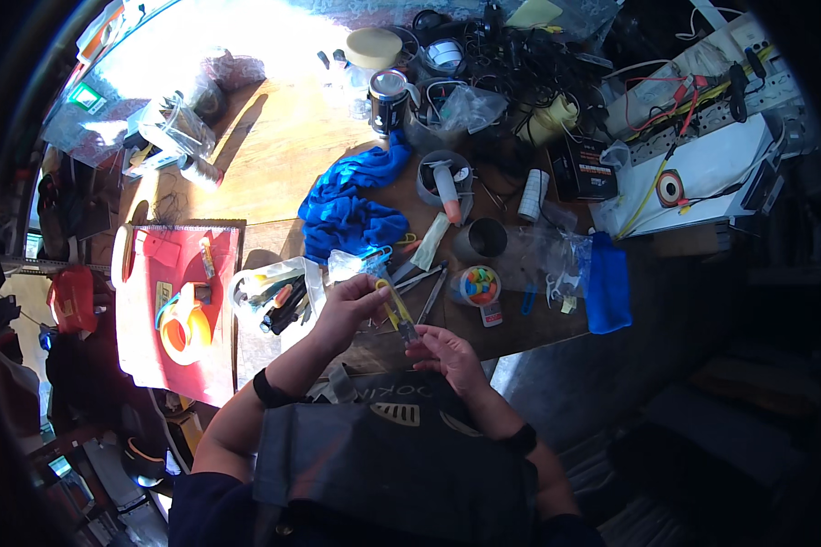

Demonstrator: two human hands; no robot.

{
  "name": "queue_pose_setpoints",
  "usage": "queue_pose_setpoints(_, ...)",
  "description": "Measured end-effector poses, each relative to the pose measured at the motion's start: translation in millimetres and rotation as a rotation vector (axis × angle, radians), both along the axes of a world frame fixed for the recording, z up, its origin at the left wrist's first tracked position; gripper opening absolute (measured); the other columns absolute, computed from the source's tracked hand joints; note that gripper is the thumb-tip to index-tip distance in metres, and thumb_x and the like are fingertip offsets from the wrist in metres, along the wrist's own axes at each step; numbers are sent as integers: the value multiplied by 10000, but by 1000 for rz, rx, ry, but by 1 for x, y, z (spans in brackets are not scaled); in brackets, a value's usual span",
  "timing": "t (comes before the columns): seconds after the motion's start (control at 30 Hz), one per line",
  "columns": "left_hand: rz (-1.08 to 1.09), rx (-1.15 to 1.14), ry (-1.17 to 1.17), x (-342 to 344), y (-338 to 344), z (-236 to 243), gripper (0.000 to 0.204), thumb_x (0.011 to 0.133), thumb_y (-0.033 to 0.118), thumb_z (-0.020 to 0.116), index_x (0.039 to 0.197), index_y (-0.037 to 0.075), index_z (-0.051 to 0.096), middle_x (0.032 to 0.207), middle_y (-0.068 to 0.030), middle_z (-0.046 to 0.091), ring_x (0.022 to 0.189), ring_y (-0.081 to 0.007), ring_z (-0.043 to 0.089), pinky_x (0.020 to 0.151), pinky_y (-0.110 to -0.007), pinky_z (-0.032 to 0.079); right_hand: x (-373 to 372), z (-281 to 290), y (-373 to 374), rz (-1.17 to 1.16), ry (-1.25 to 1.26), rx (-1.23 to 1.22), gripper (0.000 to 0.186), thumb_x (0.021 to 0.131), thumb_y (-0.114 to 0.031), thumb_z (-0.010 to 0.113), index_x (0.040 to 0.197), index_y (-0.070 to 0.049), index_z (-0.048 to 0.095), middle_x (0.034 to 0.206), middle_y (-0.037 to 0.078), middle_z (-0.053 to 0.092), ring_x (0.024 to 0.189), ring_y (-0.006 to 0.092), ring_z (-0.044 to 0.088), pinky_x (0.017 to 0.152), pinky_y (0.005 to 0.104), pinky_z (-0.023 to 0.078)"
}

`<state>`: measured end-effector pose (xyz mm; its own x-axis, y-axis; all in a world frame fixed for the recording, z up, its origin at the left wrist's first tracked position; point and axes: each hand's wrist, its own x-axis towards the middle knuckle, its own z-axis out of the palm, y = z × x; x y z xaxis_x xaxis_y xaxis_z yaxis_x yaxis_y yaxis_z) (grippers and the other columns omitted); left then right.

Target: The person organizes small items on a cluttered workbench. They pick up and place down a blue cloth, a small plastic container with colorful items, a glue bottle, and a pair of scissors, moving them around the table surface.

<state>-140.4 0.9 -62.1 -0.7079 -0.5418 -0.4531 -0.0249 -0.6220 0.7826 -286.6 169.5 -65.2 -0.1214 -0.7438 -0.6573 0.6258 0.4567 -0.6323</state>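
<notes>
In front of my chest, at the near edge of the table, both hands meet on a slim yellow tool with a grey end (395, 310); it may be a pair of small snips, but its kind is not clear. My left hand (348, 312) is closed on the upper, yellow part. At the lower, grey end, the fingertips of my right hand (449, 356) pinch it. Just beyond the hands lie long metal tools (431, 294), perhaps tweezers, and a small clear bag (345, 264). A round tub of colourful pieces (480, 285) stands to the right.
Left of my hands is a white container of pens and tools (287, 296), beside a red mat (146, 314) bearing an orange tape roll (187, 333). A blue cloth (351, 214), a dark cup (485, 239) and a tangle of cables (556, 68) lie farther back.
</notes>
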Motion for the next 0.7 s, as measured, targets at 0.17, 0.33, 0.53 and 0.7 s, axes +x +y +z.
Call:
queue_pose_setpoints(0.17, 1, -10, 25, -4, 5, 3, 139, 892, 158, 602, 933, 26, 586, 785, -35, 625, 624, -86, 567, 575, -215, 457, 7, 10, -12, 122, 160, -103, 232, 923, -164, 532, 1059, 8, 604, 961, 110, 655, 841, 138, 626, 781, 249, 480)
queue_pose_setpoints(0.33, 49, -1, -9, 2, 6, 11, 116, 876, 138, 624, 919, 34, 599, 753, -22, 620, 591, -70, 550, 534, -195, 432, 6, 14, -9, 128, 159, -125, 195, 918, -146, 537, 1002, 8, 621, 886, 95, 660, 810, 135, 629, 744, 248, 486)
queue_pose_setpoints(0.53, 18, -126, 34, 2, -11, 30, 86, 867, 132, 630, 874, 49, 607, 678, -14, 594, 504, -64, 514, 428, -185, 364, -17, 5, 4, -148, 312, -89, 135, 907, -103, 534, 982, -14, 600, 830, 60, 632, 749, 112, 611, 706, 225, 482)
queue_pose_setpoints(0.7, 56, -214, 10, -23, -19, 47, 87, 869, 128, 628, 905, 51, 610, 707, -25, 612, 528, -66, 540, 446, -179, 391, -58, -25, 8, -268, 895, -42, 516, 777, -34, 657, 1226, -44, 401, 1130, 92, 505, 976, 133, 537, 757, 254, 478)
